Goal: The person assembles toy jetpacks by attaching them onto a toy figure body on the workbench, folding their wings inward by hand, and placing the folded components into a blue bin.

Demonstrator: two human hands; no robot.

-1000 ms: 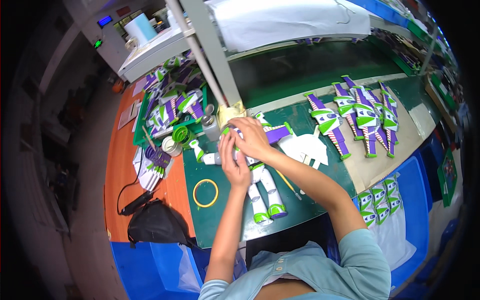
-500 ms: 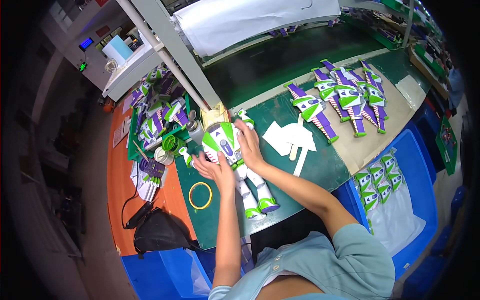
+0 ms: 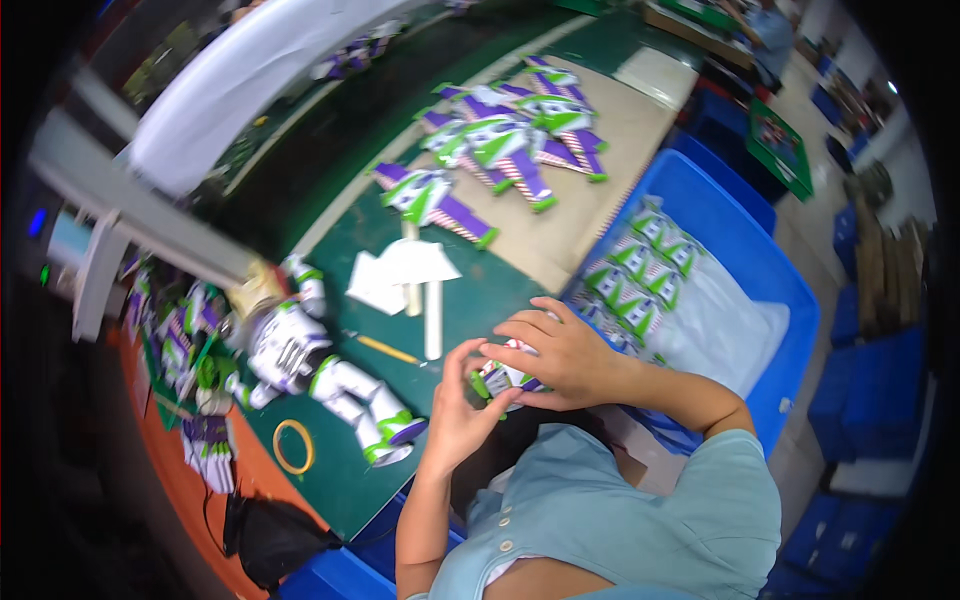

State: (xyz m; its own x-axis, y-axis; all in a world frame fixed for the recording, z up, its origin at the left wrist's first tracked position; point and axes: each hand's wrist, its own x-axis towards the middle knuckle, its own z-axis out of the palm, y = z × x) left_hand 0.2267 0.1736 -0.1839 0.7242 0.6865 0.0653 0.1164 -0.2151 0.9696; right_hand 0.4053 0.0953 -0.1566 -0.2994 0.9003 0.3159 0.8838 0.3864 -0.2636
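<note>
My right hand (image 3: 553, 356) closes over a small white, green and purple toy part (image 3: 497, 380) at the near edge of the green table (image 3: 340, 240). Just left of it, my left hand (image 3: 458, 412) has its fingertips touching the same part. A white, green and purple spaceman toy figure (image 3: 300, 360) lies on its back on the table, left of both hands and apart from them. A blue bin (image 3: 770, 300) to my right holds several matching toy parts (image 3: 630, 280) on a white liner.
White sticks and paper pieces (image 3: 410, 270) lie mid-table beside a yellow pencil (image 3: 385, 349). Several purple and green toy wings (image 3: 500, 140) are spread on a beige mat. A yellow ring (image 3: 293, 446) lies near the figure's feet. More toy parts (image 3: 180, 350) are stacked at the left, with a black bag (image 3: 270, 540) below.
Both hands have left the toy figure, which now lies alone on the table. They moved right toward the blue bin and now hold a small toy part; my head turned right.
</note>
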